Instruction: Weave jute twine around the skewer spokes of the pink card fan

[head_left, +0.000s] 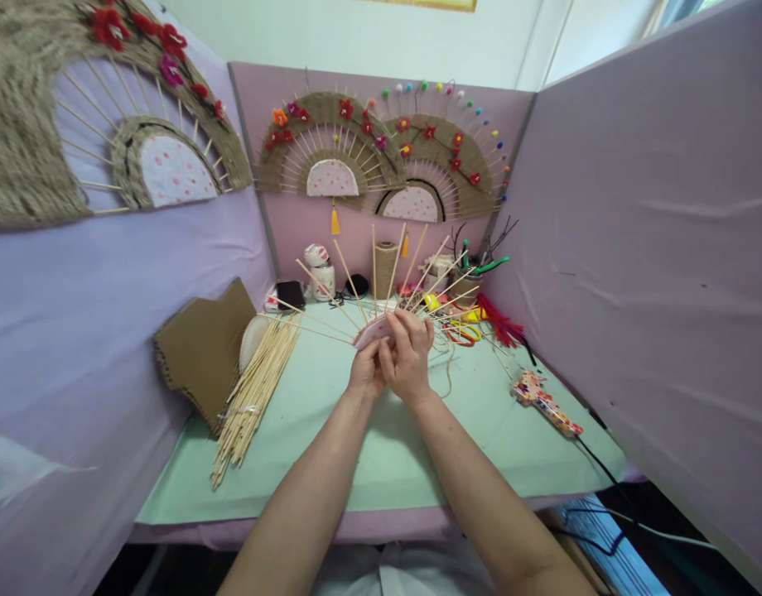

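Both hands hold a small fan frame above the middle of the table. Its base is a pink-spotted white half-round piece, from which several thin wooden sticks spread outward like rays. My left hand grips the base from below, fingers closed at its lower edge. Across the right part of the base, my right hand is closed, its thumb and fingers covering much of it. A strand of twine hangs down or lies just right of the right hand; I cannot tell which.
Left on the green table lie a bundle of wooden sticks and cut cardboard. A patterned glue gun with a cord lies right. Behind are a twine spool, scissors and red pipe cleaners. Finished fans hang on the back panel.
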Tool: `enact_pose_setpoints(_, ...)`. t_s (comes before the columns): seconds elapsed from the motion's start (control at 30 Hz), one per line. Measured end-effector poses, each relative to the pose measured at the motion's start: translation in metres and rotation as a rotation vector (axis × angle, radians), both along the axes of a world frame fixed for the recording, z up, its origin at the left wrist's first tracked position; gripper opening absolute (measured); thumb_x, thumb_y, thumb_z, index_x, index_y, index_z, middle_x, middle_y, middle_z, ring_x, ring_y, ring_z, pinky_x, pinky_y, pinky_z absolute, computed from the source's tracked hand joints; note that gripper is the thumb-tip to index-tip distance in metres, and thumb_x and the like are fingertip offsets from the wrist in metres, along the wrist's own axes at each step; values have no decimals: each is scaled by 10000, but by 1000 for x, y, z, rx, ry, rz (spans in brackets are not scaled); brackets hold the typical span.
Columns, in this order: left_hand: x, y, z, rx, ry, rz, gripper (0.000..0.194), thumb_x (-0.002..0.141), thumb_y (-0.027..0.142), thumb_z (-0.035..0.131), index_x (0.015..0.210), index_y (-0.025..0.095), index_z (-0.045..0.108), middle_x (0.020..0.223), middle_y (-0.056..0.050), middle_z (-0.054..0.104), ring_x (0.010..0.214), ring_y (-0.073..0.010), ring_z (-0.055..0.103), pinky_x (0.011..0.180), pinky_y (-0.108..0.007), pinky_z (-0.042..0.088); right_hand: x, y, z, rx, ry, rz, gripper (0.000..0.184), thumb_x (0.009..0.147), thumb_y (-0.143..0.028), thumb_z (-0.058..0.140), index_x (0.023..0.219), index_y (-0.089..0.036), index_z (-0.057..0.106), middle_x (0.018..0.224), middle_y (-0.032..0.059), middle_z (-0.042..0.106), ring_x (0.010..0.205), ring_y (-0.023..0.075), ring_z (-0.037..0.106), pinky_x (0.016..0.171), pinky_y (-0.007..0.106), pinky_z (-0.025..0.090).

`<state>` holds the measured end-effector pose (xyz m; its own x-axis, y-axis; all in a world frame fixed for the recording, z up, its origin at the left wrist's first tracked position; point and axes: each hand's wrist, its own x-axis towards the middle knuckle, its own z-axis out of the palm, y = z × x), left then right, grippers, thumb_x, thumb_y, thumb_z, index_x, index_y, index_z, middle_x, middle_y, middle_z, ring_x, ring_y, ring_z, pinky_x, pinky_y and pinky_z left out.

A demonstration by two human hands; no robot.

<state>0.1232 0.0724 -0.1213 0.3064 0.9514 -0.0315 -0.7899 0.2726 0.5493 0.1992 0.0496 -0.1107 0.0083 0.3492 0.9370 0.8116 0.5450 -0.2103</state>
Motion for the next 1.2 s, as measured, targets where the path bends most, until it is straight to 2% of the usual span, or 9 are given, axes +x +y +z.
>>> enact_pose_setpoints(0.17,2,-2,4,31,-72,-8,273,853,80,398,936,161,646,1005,-63,676,1158,-138,575,933,-186,447,-4,-4,3,-20,-40,61,392,887,-245,475,1272,-231,547,1237,78,593,1238,233,471,1137,490,175)
enact_pose_setpoints(0.3,3,-4,6,46,-60,-4,284,871,99,388,949,172,651,1041,-76,672,1197,-144,551,930,-188,451,-6,-3,3,-39,-34,53,376,889,-235,473,1255,-226,561,1213,74,608,1224,227,482,1140,486,167)
enact_pose_setpoints(0.47,0,-3,4,25,-21,-5,259,821,59,450,922,148,671,944,-83,695,1084,-171,624,890,-214,476,-2,-1,0,-7,-19,48,429,885,-231,479,1313,-224,506,1268,94,563,1232,230,477,1136,498,175)
enact_pose_setpoints(0.63,-3,-1,6,-22,-69,43,209,768,60,548,931,100,673,891,-78,713,914,-160,672,926,-253,477,10,5,-9,-18,131,-19,454,901,-272,442,1351,-210,454,1285,120,529,1236,244,467,1117,520,193)
enact_pose_setpoints(0.83,-4,-2,6,-5,-112,-13,233,760,56,560,959,92,676,932,-73,725,902,-144,671,933,-245,474,14,9,-12,-43,98,-6,416,904,-273,448,1313,-210,488,1260,110,555,1221,238,474,1111,500,201)
enact_pose_setpoints(1.2,-7,1,2,-15,-100,-5,249,753,55,566,972,94,677,926,-69,731,911,-140,672,951,-239,463,12,8,-11,-65,94,14,376,915,-265,448,1277,-186,509,1245,113,570,1209,224,484,1121,482,202)
